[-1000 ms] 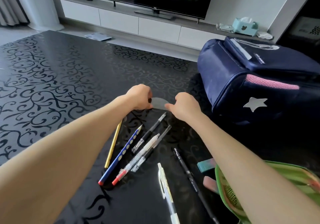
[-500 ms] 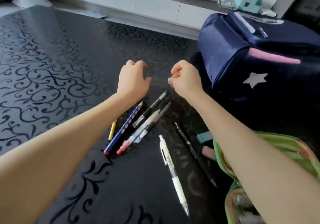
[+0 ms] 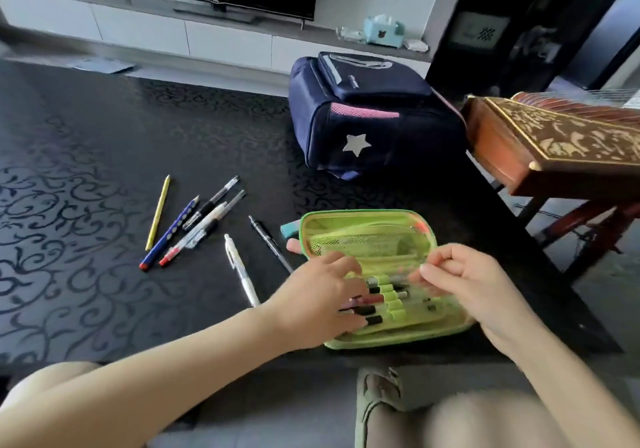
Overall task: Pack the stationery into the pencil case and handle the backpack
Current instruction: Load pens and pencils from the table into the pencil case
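Black table [image 3: 104,136]: navy backpack [image 3: 374,115] far side, open green pencil case [image 3: 367,229] at near edge. Left hand [image 3: 322,302] spread flat on its pen loops [image 3: 391,297]; right hand [image 3: 464,285] pinched, on what I can't tell. A shove could slide the case off the edge.

Lime-grn pencil case [image 3: 367,221], navy backpack [image 3: 363,115] w/ silver star.

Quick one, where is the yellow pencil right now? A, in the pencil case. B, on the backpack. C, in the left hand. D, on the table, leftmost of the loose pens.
D: the yellow pencil lies on the table, left of the blue pencil, apart from the pencil case.
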The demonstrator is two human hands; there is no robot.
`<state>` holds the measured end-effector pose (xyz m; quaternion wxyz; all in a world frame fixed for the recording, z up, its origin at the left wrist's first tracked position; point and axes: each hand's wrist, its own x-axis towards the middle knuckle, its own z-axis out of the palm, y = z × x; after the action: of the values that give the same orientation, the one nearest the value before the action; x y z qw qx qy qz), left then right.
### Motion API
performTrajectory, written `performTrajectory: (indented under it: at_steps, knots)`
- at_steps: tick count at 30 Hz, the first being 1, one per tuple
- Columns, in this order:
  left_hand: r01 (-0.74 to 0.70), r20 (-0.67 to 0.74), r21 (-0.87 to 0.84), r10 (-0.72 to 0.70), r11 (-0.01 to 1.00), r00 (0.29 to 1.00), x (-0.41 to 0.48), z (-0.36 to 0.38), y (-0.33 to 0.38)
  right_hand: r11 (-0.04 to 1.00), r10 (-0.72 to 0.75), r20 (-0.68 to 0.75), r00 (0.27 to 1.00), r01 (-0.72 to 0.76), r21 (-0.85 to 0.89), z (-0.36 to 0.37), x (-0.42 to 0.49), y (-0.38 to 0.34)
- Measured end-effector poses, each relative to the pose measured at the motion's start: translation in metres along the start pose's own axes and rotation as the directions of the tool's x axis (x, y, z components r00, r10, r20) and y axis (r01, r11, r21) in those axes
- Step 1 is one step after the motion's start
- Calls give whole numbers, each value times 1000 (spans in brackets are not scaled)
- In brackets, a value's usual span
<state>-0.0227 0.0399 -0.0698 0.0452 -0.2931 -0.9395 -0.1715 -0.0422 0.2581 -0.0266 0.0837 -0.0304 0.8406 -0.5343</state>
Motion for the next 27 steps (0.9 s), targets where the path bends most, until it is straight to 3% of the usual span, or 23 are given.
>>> performTrajectory:
  at_steps: [4, 10, 12, 16, 19, 23, 25, 27]
  knots:
    - [18, 192, 140, -45, 990, 980, 16, 12, 18, 999, -26, -72, 997, 29, 34, -26, -37, 28]
    - [-69, 353, 306, -46, 949, 934, 25, 9, 21, 921, -301, -90, 949, 265, -287, -31, -53, 55]
    - [-76, 359, 258, -23, 963, 933, 26, 5, 17, 857, -436, -102, 894, 379, -348, -26, -53, 60]
    - [89, 284, 14, -89, 996, 955, 23, -4, 14, 766, -575, -111, 810, 486, -420, -14, -45, 64]
    - [163, 323, -27, -145, 986, 935, 23, -9, 16, 694, -617, -67, 784, 502, -516, 2, -34, 58]
    - [205, 328, -72, -171, 976, 929, 23, -13, 18, 492, -614, 170, 771, 542, -681, 24, -24, 60]
    - [199, 321, -95, -159, 975, 934, 23, -11, 18, 440, -627, 177, 758, 533, -723, 27, -28, 60]
    - [173, 311, -118, -129, 978, 942, 20, -7, 14, 462, -668, 99, 738, 515, -722, 25, -35, 53]
